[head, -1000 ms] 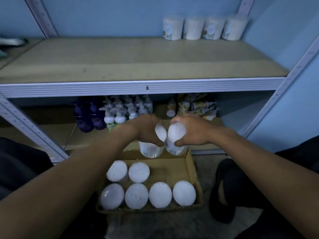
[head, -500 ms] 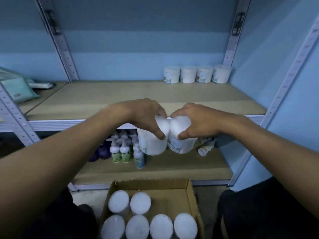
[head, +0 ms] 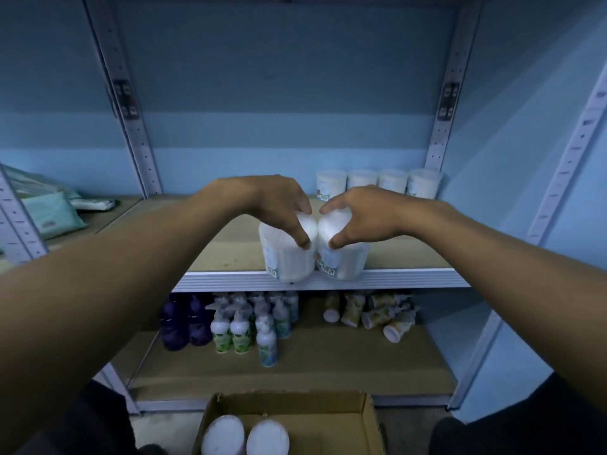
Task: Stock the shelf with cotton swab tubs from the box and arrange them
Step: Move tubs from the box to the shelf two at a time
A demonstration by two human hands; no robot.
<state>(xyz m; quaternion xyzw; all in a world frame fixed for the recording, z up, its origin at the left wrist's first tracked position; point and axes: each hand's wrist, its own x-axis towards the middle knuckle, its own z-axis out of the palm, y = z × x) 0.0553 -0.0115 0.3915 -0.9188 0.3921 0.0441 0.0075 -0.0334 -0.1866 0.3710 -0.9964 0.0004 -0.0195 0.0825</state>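
Two swab tubs going up at once, one per hand, right at the lip of the middle shelf.

Head view: the left hand [head: 279, 208] grips the left tub [head: 287, 254] from above, fingers curled over the lid, and the right hand [head: 358, 216] does the same on the right tub [head: 341, 257]. The two tubs touch, at the front edge of the shelf [head: 410, 279]; can't tell if they're resting on it yet. I'd guess these are light, stiff plastic with smooth, slightly slippery sides, so a lid-and-rim grip works fine. Four more tubs [head: 377, 182] sit in a row at the back right. The box [head: 328, 421] is cut off at the bottom, only two lids show. Labels are too blurry to read, and the hands hide most of both lids.
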